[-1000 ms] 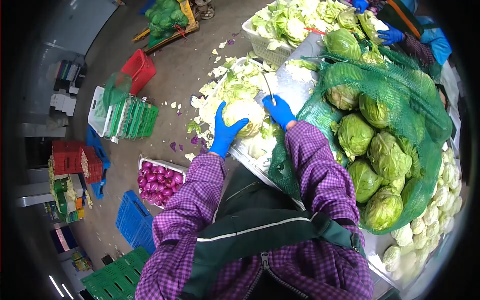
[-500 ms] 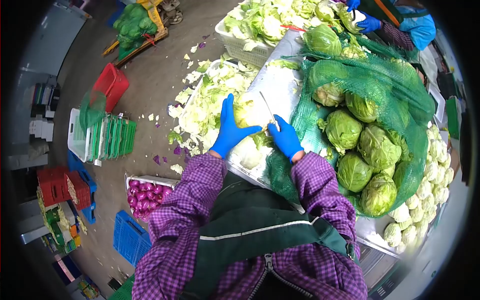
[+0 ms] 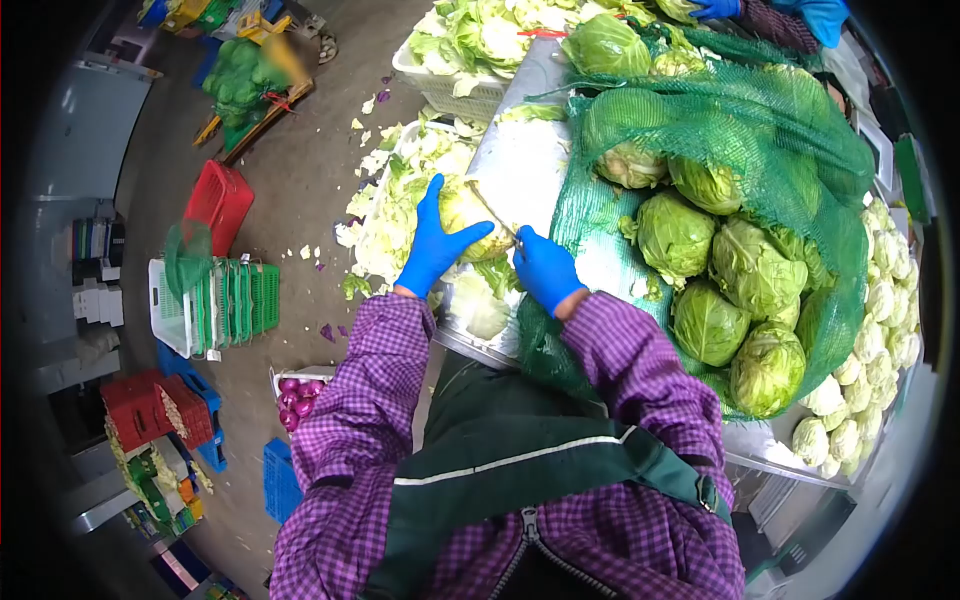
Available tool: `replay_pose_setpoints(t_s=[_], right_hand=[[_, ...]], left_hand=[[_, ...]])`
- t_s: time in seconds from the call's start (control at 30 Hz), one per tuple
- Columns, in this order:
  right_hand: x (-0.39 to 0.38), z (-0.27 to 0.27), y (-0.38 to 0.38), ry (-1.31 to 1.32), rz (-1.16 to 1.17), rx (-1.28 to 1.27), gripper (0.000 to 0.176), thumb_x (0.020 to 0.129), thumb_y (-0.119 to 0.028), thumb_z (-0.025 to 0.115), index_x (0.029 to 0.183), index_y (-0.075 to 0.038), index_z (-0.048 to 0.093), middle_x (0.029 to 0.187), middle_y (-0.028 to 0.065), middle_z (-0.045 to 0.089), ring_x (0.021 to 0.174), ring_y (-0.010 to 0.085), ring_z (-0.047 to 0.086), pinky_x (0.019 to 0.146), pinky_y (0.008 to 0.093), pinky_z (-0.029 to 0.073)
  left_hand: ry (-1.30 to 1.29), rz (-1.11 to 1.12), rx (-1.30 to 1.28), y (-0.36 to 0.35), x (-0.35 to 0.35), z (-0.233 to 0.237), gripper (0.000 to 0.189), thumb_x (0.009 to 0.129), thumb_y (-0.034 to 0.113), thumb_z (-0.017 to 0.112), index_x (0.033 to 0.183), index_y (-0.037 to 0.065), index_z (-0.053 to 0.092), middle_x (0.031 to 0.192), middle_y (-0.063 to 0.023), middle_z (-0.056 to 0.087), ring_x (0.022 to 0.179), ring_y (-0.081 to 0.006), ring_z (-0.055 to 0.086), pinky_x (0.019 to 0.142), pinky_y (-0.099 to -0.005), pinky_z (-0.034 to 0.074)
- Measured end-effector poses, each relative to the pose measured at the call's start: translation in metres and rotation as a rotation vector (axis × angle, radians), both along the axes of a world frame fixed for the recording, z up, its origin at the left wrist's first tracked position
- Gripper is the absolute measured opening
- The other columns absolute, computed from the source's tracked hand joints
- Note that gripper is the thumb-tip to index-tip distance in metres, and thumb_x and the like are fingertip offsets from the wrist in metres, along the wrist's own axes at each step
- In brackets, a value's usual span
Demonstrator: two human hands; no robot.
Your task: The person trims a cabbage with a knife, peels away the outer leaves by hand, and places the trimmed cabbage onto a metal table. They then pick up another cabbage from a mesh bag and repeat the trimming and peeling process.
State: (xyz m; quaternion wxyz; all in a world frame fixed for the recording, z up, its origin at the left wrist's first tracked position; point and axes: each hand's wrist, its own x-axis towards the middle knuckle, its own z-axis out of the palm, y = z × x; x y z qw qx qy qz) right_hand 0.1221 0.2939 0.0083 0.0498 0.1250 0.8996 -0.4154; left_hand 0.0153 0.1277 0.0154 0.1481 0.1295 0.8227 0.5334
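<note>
Far left, floor stuff: green crates (image 3: 262, 297) on edge, red crate (image 3: 220, 205) just beyond. Red onions (image 3: 303, 395) sat low, partly hidden by your left sleeve. Next, loose leaves (image 3: 405, 195) lay heaped beside the table.

Your left hand (image 3: 437, 242) was spread wide, fingers up the near-left side of the cabbage (image 3: 463, 212), thumb reaching right across its near side. It had hold of that one cabbage, at the table's left edge by the leaves. From your left palm the cabbage lay ahead and slightly right; that hand was the nearer, touching it.

Main relation: the knife (image 3: 493, 210) had its long axis slanting from your right fist forward and left, blade along the cabbage's right side, tip toward the far side. Couldn't tell whether the edge bit in. Your right hand (image 3: 545, 268) was closed around the handle, just right of the cabbage and a bit nearer your body; fingers apart from your left thumb.

Right of that, bare metal table (image 3: 522, 160), then the green mesh bag (image 3: 800, 130) with whole cabbages (image 3: 676, 235) showing at its mouth. Far right, pale cabbages (image 3: 880, 295) in a pile. Top right, a co-worker's blue-gloved hand (image 3: 715, 8), well apart from yours.
</note>
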Motion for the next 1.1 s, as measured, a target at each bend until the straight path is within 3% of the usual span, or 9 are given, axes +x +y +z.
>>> replay_pose_setpoints(t_s=[0.3, 0.43, 0.57, 0.7, 0.83, 0.9, 0.93, 1.0, 1.1], right_hand=[[-0.009, -0.011, 0.008, -0.201, 0.065, 0.038, 0.016, 0.087, -0.013, 0.046, 0.100, -0.003, 0.049, 0.082, 0.0233, 0.063, 0.078, 0.0419, 0.061, 0.067, 0.0499, 0.048], [-0.032, -0.025, 0.012, -0.036, 0.154, 0.150, 0.016, 0.087, -0.013, 0.046, 0.100, -0.003, 0.049, 0.087, 0.0238, 0.063, 0.080, 0.0403, 0.063, 0.069, 0.0487, 0.049], [-0.022, -0.011, 0.009, -0.207, 0.161, 0.092, 0.020, 0.087, -0.013, 0.045, 0.102, 0.000, 0.050, 0.092, 0.0247, 0.063, 0.087, 0.0394, 0.063, 0.074, 0.0465, 0.050], [-0.058, -0.027, 0.025, -0.063, 0.198, 0.296, 0.020, 0.088, -0.014, 0.044, 0.101, -0.001, 0.051, 0.093, 0.0238, 0.063, 0.087, 0.0380, 0.063, 0.074, 0.0458, 0.050], [-0.040, -0.019, 0.024, -0.090, 0.295, 0.231, 0.023, 0.086, -0.015, 0.047, 0.104, -0.001, 0.051, 0.093, 0.0241, 0.064, 0.087, 0.0389, 0.063, 0.075, 0.0463, 0.050], [-0.039, -0.020, 0.020, -0.247, 0.301, 0.226, 0.026, 0.085, -0.015, 0.048, 0.106, -0.001, 0.052, 0.095, 0.0247, 0.063, 0.089, 0.0386, 0.063, 0.075, 0.0456, 0.051], [-0.043, -0.038, 0.020, -0.219, 0.276, 0.285, 0.026, 0.085, -0.016, 0.049, 0.105, -0.001, 0.053, 0.096, 0.0238, 0.064, 0.089, 0.0381, 0.063, 0.075, 0.0458, 0.051], [-0.073, -0.071, 0.029, -0.214, 0.303, 0.410, 0.026, 0.084, -0.017, 0.048, 0.101, 0.001, 0.058, 0.095, 0.0199, 0.066, 0.085, 0.0365, 0.064, 0.074, 0.0457, 0.051], [-0.102, -0.050, 0.040, -0.032, 0.473, 0.448, 0.024, 0.082, -0.020, 0.054, 0.094, 0.000, 0.062, 0.089, 0.0179, 0.067, 0.075, 0.0339, 0.066, 0.069, 0.0410, 0.052]], left_hand=[[-0.051, -0.058, -0.060, -0.004, -0.003, 0.010, 0.106, 0.062, 0.031, 0.086, 0.143, 0.002, 0.024, 0.135, -0.0216, 0.037, 0.123, -0.0305, 0.042, 0.102, -0.0400, 0.040], [-0.141, -0.011, 0.063, -0.005, -0.008, 0.008, 0.105, 0.062, 0.030, 0.086, 0.143, 0.004, 0.025, 0.134, -0.0204, 0.039, 0.124, -0.0285, 0.042, 0.103, -0.0392, 0.038], [-0.122, -0.076, -0.009, -0.014, -0.008, 0.010, 0.104, 0.062, 0.030, 0.086, 0.143, 0.004, 0.026, 0.135, -0.0198, 0.039, 0.125, -0.0286, 0.042, 0.104, -0.0393, 0.037], [-0.204, -0.051, 0.092, -0.014, -0.010, 0.020, 0.101, 0.065, 0.027, 0.084, 0.144, 0.006, 0.025, 0.136, -0.0193, 0.040, 0.126, -0.0279, 0.042, 0.102, -0.0389, 0.039], [-0.317, -0.086, 0.238, -0.026, -0.014, 0.026, 0.095, 0.069, 0.018, 0.082, 0.144, 0.006, 0.024, 0.137, -0.0183, 0.041, 0.124, -0.0281, 0.044, 0.100, -0.0368, 0.042], [-0.131, -0.163, 0.072, -0.030, -0.011, 0.019, 0.095, 0.068, 0.017, 0.082, 0.144, 0.007, 0.026, 0.140, -0.0177, 0.039, 0.126, -0.0275, 0.043, 0.104, -0.0356, 0.037], [-0.354, -0.108, 0.213, -0.028, -0.011, 0.027, 0.095, 0.068, 0.017, 0.082, 0.145, 0.008, 0.027, 0.143, -0.0162, 0.036, 0.131, -0.0258, 0.035, 0.109, -0.0350, 0.029], [-0.255, -0.206, 0.162, -0.029, -0.014, 0.023, 0.094, 0.069, 0.015, 0.081, 0.145, 0.011, 0.026, 0.145, -0.0143, 0.034, 0.133, -0.0244, 0.033, 0.110, -0.0354, 0.027], [-0.226, -0.251, 0.106, -0.042, -0.012, 0.023, 0.096, 0.069, 0.010, 0.079, 0.147, 0.016, 0.023, 0.149, -0.0114, 0.027, 0.137, -0.0220, 0.026, 0.112, -0.0353, 0.023]])
